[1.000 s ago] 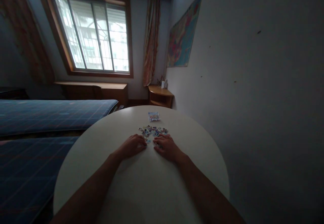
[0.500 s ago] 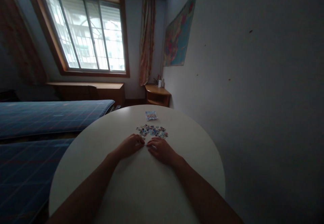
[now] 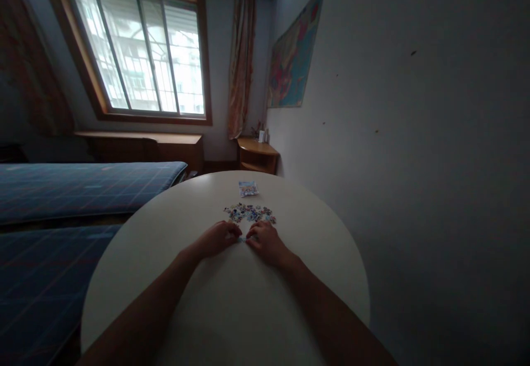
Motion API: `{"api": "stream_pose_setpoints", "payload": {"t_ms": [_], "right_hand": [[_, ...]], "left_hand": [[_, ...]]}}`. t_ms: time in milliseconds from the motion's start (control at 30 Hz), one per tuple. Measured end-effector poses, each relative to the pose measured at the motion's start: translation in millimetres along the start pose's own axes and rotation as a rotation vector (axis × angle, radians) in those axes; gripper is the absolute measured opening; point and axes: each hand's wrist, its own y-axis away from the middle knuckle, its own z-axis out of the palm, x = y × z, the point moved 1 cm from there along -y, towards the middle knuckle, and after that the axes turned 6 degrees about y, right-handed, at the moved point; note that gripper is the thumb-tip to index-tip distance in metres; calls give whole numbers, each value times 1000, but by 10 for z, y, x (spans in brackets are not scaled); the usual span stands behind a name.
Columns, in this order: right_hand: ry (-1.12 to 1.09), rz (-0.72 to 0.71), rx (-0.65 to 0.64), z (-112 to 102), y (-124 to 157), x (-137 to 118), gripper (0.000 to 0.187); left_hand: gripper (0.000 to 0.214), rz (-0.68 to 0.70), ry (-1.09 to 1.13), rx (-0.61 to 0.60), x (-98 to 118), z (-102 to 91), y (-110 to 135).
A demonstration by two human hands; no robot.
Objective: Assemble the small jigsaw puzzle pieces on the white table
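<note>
A loose pile of small, many-coloured jigsaw puzzle pieces (image 3: 250, 212) lies on the round white table (image 3: 232, 305). Just on the near side of it, my left hand (image 3: 217, 238) rests with fingers curled and thumb and fingertips pinched together. Facing it from the right, my right hand (image 3: 267, 242) is closed the same way. Between the two sets of fingertips shows a small pale blue puzzle piece (image 3: 243, 239), gripped from both sides at the tabletop. Its shape is mostly covered by the fingers. Beyond the pile lies a flat printed packet (image 3: 248, 189).
Mattresses with blue plaid covers (image 3: 91, 189) stand left of the table. A bare wall (image 3: 414, 189) runs along the right. Behind are a wooden corner shelf (image 3: 256, 146), a desk (image 3: 178, 139) and a window.
Both hands have shifted slightly to the right. A gap between the fingertips now shows more of the pale blue piece. The pile and packet stay where they were on the table.
</note>
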Motion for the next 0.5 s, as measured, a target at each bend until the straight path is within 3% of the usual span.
{"api": "stream_pose_setpoints", "payload": {"t_ms": [167, 500], "right_hand": [[-34, 7, -53, -6, 17, 13, 13], [-11, -46, -21, -47, 44, -5, 13]], "left_hand": [[19, 42, 32, -12, -15, 31, 5], [17, 94, -42, 4, 2, 46, 16]]}}
